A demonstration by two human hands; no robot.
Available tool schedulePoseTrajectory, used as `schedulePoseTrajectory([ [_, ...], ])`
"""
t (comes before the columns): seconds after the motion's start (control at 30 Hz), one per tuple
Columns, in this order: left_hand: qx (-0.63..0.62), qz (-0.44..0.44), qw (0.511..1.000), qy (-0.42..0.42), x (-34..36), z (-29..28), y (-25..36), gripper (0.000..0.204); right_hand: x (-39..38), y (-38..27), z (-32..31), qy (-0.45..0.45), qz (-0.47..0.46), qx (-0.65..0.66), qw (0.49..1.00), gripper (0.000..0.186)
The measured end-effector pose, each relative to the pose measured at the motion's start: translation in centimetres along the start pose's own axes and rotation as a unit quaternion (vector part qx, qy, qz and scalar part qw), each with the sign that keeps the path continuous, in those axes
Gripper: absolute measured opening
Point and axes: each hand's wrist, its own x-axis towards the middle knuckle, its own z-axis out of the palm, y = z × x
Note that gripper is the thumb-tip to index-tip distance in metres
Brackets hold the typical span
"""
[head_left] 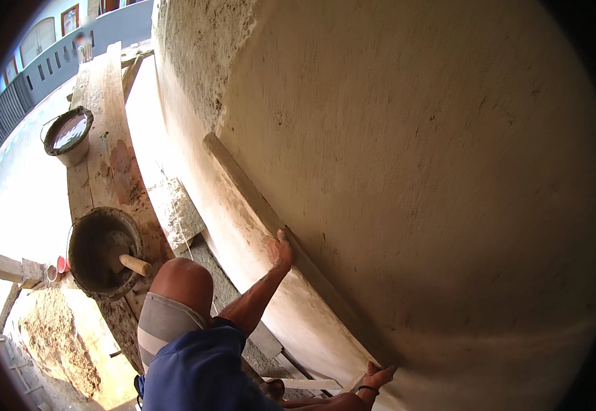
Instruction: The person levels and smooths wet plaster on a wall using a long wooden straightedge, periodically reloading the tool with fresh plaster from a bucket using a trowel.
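A long, straight wooden board (243, 190), like a plasterer's straightedge, lies slantwise against the plastered wall (435, 171). Its far end reaches the border between smooth plaster and a rougher patch. Around the board's middle my left hand (279, 252) is closed, thumb up over its edge. Lower down, close to the near end, my right hand (378, 377) grips the same board, with a dark band on the wrist. Part of the fingers of each hand is hidden behind the board. Grey smears mark my left hand.
On plank scaffolding (99, 175) to the left stands a black bucket (82, 281) of grey mortar, a wooden-handled trowel (135, 265) in it. Farther along is a bucket of water (75, 156). A red cup (62, 264) sits beside a wooden post (32, 272). My bent knee is beside the mortar bucket.
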Motion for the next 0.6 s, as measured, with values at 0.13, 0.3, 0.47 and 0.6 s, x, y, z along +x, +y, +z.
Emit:
schedulePoseTrajectory([
  [0.13,0.011,0.083,0.996,0.038,2.1,-2.7,6.7,0.054,-2.9,0.8,3.7,-0.023,0.03,0.04,0.998,0.042],
  [0.3,-0.011,0.123,0.991,0.048,4.2,-7.4,16.8,0.053,-6.1,-1.0,7.8,-0.125,0.049,0.078,0.988,0.053],
  [0.47,-0.014,0.108,0.994,0.02,3.7,-8.2,16.9,0.052,-7.8,-2.9,7.3,-0.165,0.084,0.087,0.979,0.048],
  [0.6,0.019,0.131,0.987,0.087,3.8,-4.9,10.0,0.059,-7.2,-2.2,5.5,-0.083,0.043,0.048,0.994,0.038],
])
